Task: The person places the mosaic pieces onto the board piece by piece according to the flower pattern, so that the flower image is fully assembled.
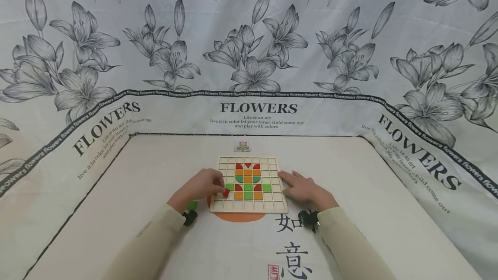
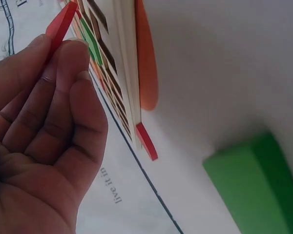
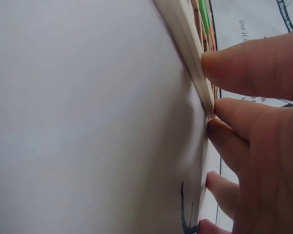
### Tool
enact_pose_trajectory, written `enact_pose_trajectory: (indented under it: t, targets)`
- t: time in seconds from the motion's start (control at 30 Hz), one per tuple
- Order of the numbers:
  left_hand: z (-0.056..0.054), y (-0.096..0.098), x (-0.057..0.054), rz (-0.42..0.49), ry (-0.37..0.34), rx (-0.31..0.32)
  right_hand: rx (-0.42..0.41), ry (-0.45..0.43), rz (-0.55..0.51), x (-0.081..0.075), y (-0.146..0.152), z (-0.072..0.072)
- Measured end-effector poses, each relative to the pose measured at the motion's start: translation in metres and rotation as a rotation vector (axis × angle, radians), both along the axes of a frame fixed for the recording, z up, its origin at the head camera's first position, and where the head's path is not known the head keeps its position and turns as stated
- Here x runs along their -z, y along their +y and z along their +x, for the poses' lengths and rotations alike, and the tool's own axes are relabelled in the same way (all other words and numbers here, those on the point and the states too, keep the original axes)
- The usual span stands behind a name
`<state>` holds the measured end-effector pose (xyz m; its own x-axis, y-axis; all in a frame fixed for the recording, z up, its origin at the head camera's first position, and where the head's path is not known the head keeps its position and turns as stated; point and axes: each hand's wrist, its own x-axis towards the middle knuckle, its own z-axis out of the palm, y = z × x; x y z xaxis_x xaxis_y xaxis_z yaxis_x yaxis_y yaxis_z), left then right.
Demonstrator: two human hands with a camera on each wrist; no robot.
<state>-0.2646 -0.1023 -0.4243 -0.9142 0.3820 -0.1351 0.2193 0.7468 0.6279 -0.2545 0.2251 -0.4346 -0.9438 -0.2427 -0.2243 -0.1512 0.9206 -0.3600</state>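
A wooden grid board (image 1: 229,205) lies on the table, with red, orange, green and teal tiles set in several of its cells. My left hand (image 1: 200,186) is over the board's left side and pinches a red tile (image 1: 226,192) between thumb and fingertips. The left wrist view shows this red tile (image 2: 61,25) tilted, seen nearly edge-on. At the board's right edge, my right hand (image 1: 305,186) has its fingers extended. Its fingertips (image 3: 216,63) touch the wooden rim (image 3: 188,53) in the right wrist view.
A green piece (image 1: 192,205) lies by the left wrist. Another red piece (image 2: 147,141) is beside the board's edge. A small picture card (image 1: 242,146) lies beyond the board. Flower-printed cloth (image 1: 256,46) hangs behind and along both sides.
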Motion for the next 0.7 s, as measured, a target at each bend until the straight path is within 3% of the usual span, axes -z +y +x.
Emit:
enact_pose_trajectory:
  t: [0.13, 0.5, 0.7]
  targets:
    - [-0.0008, 0.005, 0.0022, 0.001, 0.009, 0.014, -0.001, -0.006, -0.001, -0.0008, 0.0, 0.0015]
    - [-0.0004, 0.0108, 0.0054, -0.028, -0.054, -0.02, -0.013, 0.008, -0.009, -0.0027, 0.0006, 0.0021]
    - [0.0027, 0.0112, 0.0044, -0.039, -0.054, 0.005, -0.007, 0.005, -0.009, -0.0023, -0.0001, 0.0034]
